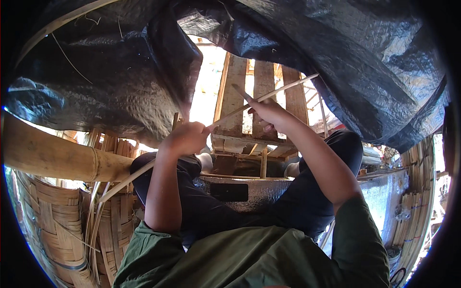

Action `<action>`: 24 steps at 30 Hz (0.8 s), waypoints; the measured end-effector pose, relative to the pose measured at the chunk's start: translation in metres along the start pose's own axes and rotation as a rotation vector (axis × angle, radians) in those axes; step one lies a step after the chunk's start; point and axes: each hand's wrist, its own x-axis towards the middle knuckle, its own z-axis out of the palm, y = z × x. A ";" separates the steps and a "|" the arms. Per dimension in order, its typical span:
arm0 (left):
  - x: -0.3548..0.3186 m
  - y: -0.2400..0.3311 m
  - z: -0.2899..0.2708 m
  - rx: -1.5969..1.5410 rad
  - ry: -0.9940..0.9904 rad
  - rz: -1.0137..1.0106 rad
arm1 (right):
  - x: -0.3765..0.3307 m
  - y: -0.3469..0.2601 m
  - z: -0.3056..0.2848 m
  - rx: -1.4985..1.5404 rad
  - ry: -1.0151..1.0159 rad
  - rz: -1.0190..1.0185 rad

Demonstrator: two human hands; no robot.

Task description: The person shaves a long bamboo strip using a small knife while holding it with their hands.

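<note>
A long thin strip of pale bamboo (289,86) runs slantwise from the lower left to the upper right. My left hand (188,138) is closed around it near its middle, and its lower end passes behind my left forearm. In my right hand (270,116) is a knife, fingers wrapped round its handle. The knife's blade (242,92) points up and to the left, crossing the strip close to the right hand. The handle is hidden inside the fist. Whether the blade's edge touches the strip I cannot tell.
A slatted wooden stand (234,96) is ahead, between my knees. Black plastic sheeting (115,72) hangs on both sides and overhead. A thick bamboo pole (62,151) lies at the left, above woven bamboo baskets (53,206). Bundled bamboo strips (413,216) stand at the right.
</note>
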 end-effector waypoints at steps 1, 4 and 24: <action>0.002 -0.001 -0.001 0.017 -0.061 -0.027 | 0.002 -0.002 -0.003 0.024 -0.088 0.047; 0.006 -0.002 -0.003 -0.038 -0.099 0.003 | -0.003 -0.009 -0.015 -0.041 -0.244 0.051; 0.027 0.018 0.013 -0.131 -0.011 0.050 | 0.016 -0.013 -0.035 -0.592 0.122 -0.339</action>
